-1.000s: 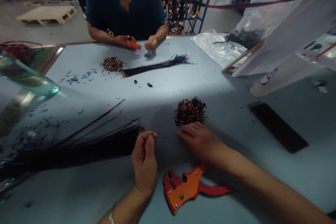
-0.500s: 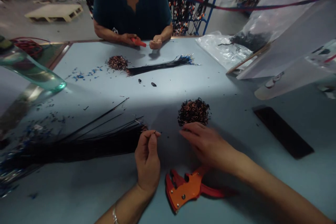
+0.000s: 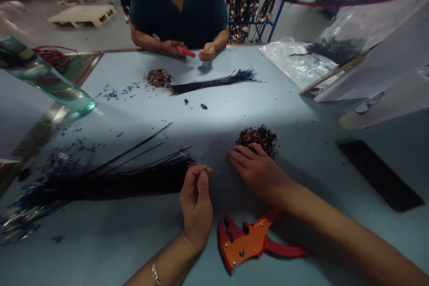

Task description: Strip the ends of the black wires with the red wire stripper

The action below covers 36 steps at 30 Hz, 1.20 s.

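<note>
My left hand [image 3: 197, 203] is closed in a pinch, with a short bit of thin black wire showing at its fingertips. Beside it, to the left, lies a thick bundle of black wires [image 3: 110, 187], with copper-coloured tips near my hand and blue and silver ends at the far left. My right hand [image 3: 260, 173] rests palm down with its fingers stretched out at the near edge of a pile of small black and copper-coloured clippings [image 3: 264, 136]. Below my hands lies an orange and red wire stripper [image 3: 248, 242], untouched by my fingers.
Across the table a person [image 3: 181, 13] holds a red-handled tool [image 3: 186, 51]. Before them lie a smaller wire bundle [image 3: 214, 83] and a clippings pile [image 3: 158, 78]. A dark phone-like slab [image 3: 378, 174] lies right, a greenish bottle [image 3: 56, 82] leans left, and plastic bags [image 3: 295, 60] stand back right.
The view has shifted, moving things rightward in the picture. My right hand has moved forward and left relative to the stripper, and its fingers have spread. My left hand keeps its pinch.
</note>
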Available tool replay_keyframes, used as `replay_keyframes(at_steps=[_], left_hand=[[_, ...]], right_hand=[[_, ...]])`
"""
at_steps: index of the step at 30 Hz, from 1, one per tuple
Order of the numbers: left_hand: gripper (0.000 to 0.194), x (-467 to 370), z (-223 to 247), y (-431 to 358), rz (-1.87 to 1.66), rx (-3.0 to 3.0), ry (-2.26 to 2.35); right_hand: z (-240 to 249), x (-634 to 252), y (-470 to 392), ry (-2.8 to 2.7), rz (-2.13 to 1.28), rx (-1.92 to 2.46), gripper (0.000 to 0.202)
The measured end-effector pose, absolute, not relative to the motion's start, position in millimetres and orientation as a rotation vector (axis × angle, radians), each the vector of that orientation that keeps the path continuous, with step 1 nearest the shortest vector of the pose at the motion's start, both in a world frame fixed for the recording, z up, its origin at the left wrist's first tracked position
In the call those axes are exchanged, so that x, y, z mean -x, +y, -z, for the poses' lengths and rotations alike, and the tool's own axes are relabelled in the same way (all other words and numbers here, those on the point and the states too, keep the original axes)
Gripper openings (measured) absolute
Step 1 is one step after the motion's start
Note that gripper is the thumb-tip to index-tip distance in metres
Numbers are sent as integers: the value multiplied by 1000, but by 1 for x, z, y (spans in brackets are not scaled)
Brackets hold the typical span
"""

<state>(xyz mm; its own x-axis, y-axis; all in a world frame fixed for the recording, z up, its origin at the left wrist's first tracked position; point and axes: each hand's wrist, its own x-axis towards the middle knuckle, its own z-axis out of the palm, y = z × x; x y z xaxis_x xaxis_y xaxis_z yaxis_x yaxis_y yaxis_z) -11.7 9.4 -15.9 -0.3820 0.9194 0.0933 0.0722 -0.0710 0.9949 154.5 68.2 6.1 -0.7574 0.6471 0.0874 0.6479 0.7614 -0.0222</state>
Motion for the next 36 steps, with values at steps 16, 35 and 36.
replay_keyframes(at_steps=[16,35,36], left_hand=[[13,15,21,12,-1535,-1034,1546],[11,18,12,12,-1315,-1511,1458],[11,18,12,12,-1295,-1545,1435]], right_hand=[[-7,-236,39,-2563,-391,1223,25],[-18,-197,40,-2541,-416,1258,32],[-24,-199,36,-2547,-517,1228,30]])
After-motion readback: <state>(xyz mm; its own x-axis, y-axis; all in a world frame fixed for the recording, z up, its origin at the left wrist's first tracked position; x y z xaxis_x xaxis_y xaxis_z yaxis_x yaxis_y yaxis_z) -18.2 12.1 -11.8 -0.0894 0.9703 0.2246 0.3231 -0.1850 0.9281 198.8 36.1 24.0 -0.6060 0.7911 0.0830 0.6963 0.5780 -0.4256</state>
